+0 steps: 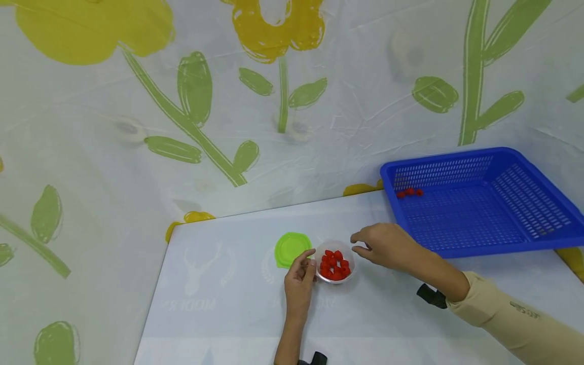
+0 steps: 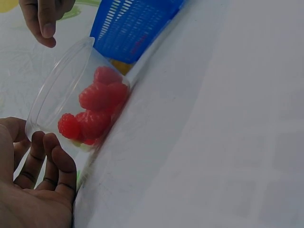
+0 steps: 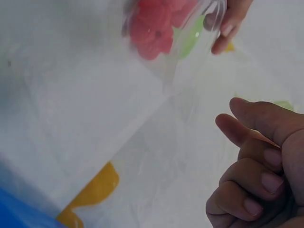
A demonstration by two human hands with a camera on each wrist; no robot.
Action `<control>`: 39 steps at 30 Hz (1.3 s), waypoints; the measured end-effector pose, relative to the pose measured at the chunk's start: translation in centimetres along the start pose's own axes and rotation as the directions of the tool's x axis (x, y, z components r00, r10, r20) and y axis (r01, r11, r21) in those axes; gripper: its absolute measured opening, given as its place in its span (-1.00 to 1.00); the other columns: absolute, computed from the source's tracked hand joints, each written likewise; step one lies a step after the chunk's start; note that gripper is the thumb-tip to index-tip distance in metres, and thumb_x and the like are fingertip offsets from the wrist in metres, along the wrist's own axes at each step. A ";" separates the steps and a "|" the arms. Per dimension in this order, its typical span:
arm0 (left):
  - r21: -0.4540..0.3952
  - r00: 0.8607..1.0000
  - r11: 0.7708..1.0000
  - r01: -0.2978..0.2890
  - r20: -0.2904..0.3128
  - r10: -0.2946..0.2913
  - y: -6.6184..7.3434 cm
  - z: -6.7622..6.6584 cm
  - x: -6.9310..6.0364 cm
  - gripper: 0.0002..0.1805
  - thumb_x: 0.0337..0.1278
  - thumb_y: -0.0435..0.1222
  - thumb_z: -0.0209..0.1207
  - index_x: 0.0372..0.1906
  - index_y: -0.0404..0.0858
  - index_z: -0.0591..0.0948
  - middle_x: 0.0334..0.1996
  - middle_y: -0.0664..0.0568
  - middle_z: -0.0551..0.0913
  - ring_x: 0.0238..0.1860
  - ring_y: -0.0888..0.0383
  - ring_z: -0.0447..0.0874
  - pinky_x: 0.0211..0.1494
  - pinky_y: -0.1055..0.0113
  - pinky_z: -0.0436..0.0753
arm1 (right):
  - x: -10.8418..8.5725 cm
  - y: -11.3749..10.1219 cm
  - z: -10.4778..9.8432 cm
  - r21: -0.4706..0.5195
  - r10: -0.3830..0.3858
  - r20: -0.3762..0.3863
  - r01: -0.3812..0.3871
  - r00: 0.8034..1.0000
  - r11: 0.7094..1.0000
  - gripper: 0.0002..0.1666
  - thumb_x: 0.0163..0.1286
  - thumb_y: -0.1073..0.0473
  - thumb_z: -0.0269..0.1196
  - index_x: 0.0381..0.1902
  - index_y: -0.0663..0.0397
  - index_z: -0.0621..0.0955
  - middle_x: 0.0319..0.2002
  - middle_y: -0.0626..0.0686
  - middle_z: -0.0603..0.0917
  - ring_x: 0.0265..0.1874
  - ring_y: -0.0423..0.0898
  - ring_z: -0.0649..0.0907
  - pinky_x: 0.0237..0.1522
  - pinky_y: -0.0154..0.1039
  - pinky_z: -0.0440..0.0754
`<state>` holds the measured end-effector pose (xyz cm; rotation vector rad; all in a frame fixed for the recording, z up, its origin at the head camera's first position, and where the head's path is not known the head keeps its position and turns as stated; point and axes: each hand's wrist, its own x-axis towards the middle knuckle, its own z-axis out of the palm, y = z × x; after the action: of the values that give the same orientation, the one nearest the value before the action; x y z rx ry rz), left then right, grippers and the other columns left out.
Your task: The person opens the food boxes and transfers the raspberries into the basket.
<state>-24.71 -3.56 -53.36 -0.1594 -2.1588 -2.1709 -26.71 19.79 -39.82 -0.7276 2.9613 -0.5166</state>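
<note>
A clear plastic tub with several red raspberries in it stands on the table. My left hand is at its left side, thumb and fingers at the rim, holding it. The curled fingers touch the tub wall in the left wrist view. Just right of the tub, my right hand hovers with nothing in it. In the right wrist view its thumb and index finger stand apart, while the other fingers are curled. Behind the left hand lies a bright green lid.
A blue perforated basket stands at the right, with several raspberries in its far left corner. The white table meets a flower-printed sheet along its back and left edges.
</note>
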 end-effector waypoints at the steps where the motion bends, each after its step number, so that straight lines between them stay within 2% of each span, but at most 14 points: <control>1: 0.001 1.000 1.000 0.001 0.001 -0.001 -0.1 0.0 0.0 -0.71 0.41 -0.30 0.18 0.16 -0.17 0.64 -0.30 -0.11 0.58 -0.42 0.10 0.55 -0.35 0.36 0.66 | 0.1 -0.2 0.3 0.004 -0.002 0.008 0.002 1.000 1.000 -0.76 0.28 0.12 0.43 -0.13 0.09 0.78 -0.30 -0.01 0.78 -0.44 -0.18 0.68 -0.40 -0.35 0.65; 4: 0.005 1.000 1.000 0.012 0.005 -0.012 -0.1 -0.1 0.1 -0.71 0.41 -0.28 0.18 0.16 -0.14 0.64 -0.30 -0.08 0.58 -0.41 0.13 0.55 -0.34 0.38 0.65 | 0.2 -0.7 1.1 0.020 0.020 0.048 -0.021 0.999 1.000 -0.74 0.28 0.10 0.43 -0.12 0.09 0.78 -0.26 0.00 0.79 -0.32 -0.10 0.74 -0.32 -0.28 0.70; 9: 0.006 1.000 1.000 0.008 0.006 -0.008 -0.1 -0.1 0.0 -0.71 0.42 -0.26 0.18 0.16 -0.14 0.64 -0.31 -0.09 0.58 -0.41 0.12 0.55 -0.34 0.37 0.65 | 0.5 -1.1 2.5 0.040 0.040 0.103 -0.044 0.994 0.998 -0.75 0.25 0.13 0.45 -0.14 0.11 0.79 -0.24 0.01 0.79 -0.24 -0.04 0.75 -0.25 -0.20 0.72; 16: -0.001 1.000 1.000 0.000 0.008 0.001 -0.1 0.0 0.0 -0.71 0.40 -0.25 0.20 0.15 -0.15 0.64 -0.30 -0.14 0.59 -0.42 0.06 0.56 -0.35 0.36 0.66 | 0.9 -1.5 3.9 0.057 0.069 0.190 -0.081 0.979 0.995 -0.81 0.21 0.10 0.49 -0.26 0.06 0.81 -0.41 -0.08 0.74 -0.47 -0.19 0.59 -0.38 -0.30 0.63; 21: 0.014 1.000 1.000 0.002 -0.001 -0.002 -0.2 0.0 0.0 -0.71 0.40 -0.25 0.20 0.15 -0.14 0.65 -0.30 -0.12 0.60 -0.43 0.02 0.57 -0.37 0.34 0.65 | 1.5 -2.0 4.4 0.038 0.105 0.236 -0.117 0.966 0.992 -0.85 0.17 0.09 0.52 -0.35 0.01 0.80 -0.49 -0.15 0.68 -0.48 -0.20 0.53 -0.39 -0.31 0.58; 25: 0.008 1.000 1.000 0.002 0.003 -0.002 -0.2 0.0 0.0 -0.71 0.41 -0.26 0.19 0.15 -0.14 0.65 -0.30 -0.11 0.59 -0.42 0.04 0.56 -0.37 0.35 0.64 | 1.8 -2.3 4.7 0.032 0.118 0.246 -0.130 0.962 0.991 -0.85 0.13 0.09 0.54 -0.44 0.00 0.77 -0.54 -0.16 0.63 -0.51 -0.19 0.50 -0.42 -0.29 0.55; 29: -0.002 1.000 1.000 0.011 0.007 -0.011 -0.2 0.1 -0.1 -0.71 0.41 -0.25 0.19 0.15 -0.14 0.65 -0.31 -0.12 0.59 -0.42 0.03 0.56 -0.36 0.38 0.63 | 1.8 -2.2 5.0 0.013 0.113 0.229 -0.119 0.967 0.993 -0.80 0.10 0.09 0.56 -0.49 0.02 0.74 -0.59 -0.15 0.60 -0.55 -0.19 0.47 -0.46 -0.30 0.53; 34: 0.007 1.000 1.000 0.014 -0.003 -0.014 0.1 0.2 -0.1 -0.71 0.41 -0.27 0.19 0.15 -0.16 0.65 -0.31 -0.14 0.60 -0.42 -0.07 0.56 -0.37 0.38 0.62 | 1.9 -2.2 5.1 -0.012 0.112 0.191 -0.112 0.975 0.994 -0.72 0.11 0.10 0.56 -0.56 0.05 0.64 -0.63 -0.12 0.50 -0.59 -0.16 0.43 -0.51 -0.31 0.50; 39: 0.028 0.999 0.999 0.036 -0.015 -0.035 0.0 0.1 0.1 -0.72 0.41 -0.36 0.17 0.15 -0.24 0.64 -0.30 -0.16 0.59 -0.40 -0.17 0.54 -0.38 0.35 0.63 | 1.9 -2.3 4.9 -0.030 0.119 0.192 -0.115 0.974 0.993 -0.68 0.13 0.09 0.54 -0.56 0.04 0.59 -0.63 -0.10 0.45 -0.59 -0.14 0.41 -0.50 -0.30 0.48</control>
<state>-24.77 -3.42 -53.30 -0.1040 -2.1993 -2.1522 -26.80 15.46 -43.66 -0.5643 2.8087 -0.3862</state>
